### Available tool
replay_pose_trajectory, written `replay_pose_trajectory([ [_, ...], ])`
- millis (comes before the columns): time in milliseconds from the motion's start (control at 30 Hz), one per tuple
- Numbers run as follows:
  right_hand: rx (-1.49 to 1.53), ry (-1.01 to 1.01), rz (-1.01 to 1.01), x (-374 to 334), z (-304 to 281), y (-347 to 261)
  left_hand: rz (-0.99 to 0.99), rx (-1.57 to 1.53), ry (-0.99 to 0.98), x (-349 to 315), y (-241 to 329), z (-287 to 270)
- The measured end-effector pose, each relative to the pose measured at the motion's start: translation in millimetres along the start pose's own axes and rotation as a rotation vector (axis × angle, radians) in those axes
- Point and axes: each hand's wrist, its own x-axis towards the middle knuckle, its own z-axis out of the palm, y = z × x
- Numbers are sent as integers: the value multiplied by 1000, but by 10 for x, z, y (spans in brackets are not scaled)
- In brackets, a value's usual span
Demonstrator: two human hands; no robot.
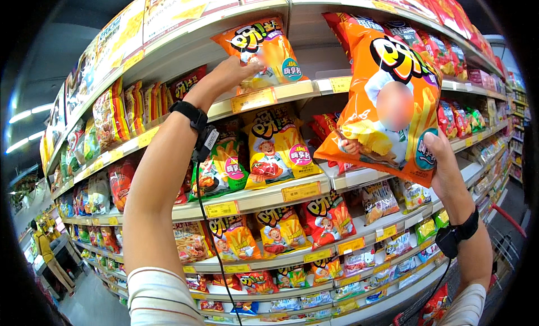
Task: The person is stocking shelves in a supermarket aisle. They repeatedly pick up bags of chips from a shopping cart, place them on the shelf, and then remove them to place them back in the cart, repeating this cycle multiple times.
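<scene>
fingers of left hand [233, 73] seemingly gripping shelved orange snack bag [268, 51], right hand [443, 169] pinching big orange bag [387, 96] — held up

A big orange snack bag [387, 96] fills the upper right of the frame, pinched at its lower corner by the right hand [443, 169]. At upper centre the left hand [227, 76] grips a smaller orange bag [264, 48] on the top shelf. Yellow price labels [254, 99] line the shelf edges; red, green and orange bags [281, 230] crowd the rows below.
</scene>
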Motion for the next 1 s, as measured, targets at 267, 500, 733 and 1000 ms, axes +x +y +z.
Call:
replay_pose_trajectory([
  [267, 13, 30, 21, 76, -278, 134, -237, -86, -97, 85, 260, -198],
  [500, 74, -28, 0, 136, -322, 267, -236, -147, -81, 183, 242, -185],
  [733, 61, 5, 8, 203, -400, 374, -242, -199, -27, 231, 93, -295],
  [1000, 58, 22, 1, 259, -411, 468, -267, -136, -79, 201, -144, -755],
])
